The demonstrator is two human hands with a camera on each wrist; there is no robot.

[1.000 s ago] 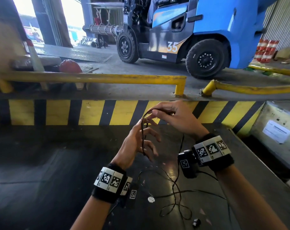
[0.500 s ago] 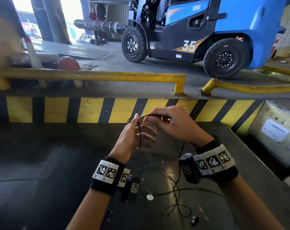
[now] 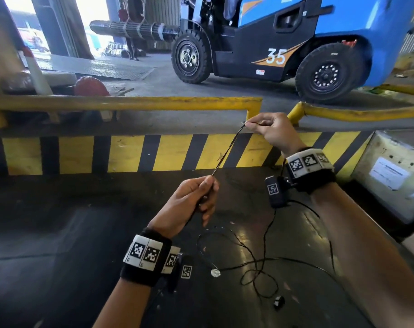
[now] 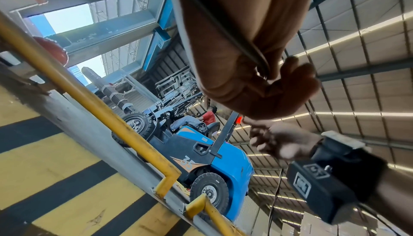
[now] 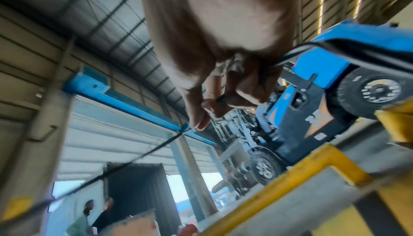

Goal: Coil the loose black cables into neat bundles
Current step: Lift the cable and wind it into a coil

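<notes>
The right hand (image 3: 274, 131) pinches the black cable (image 3: 227, 151) between thumb and fingertips, raised in front of the striped curb (image 3: 154, 153). The left hand (image 3: 189, 204), lower and nearer the body, has its fingers curled round the same cable, so a doubled length runs taut and slanted between the two grips. Below the left hand the rest of the cable hangs down and lies in loose, tangled loops (image 3: 255, 263) on the dark desk (image 3: 47, 256), beside a small white disc (image 3: 215, 272) and a small black piece (image 3: 279, 302). Past the yellow rail (image 3: 130, 102) stands a blue forklift (image 3: 296, 39).
</notes>
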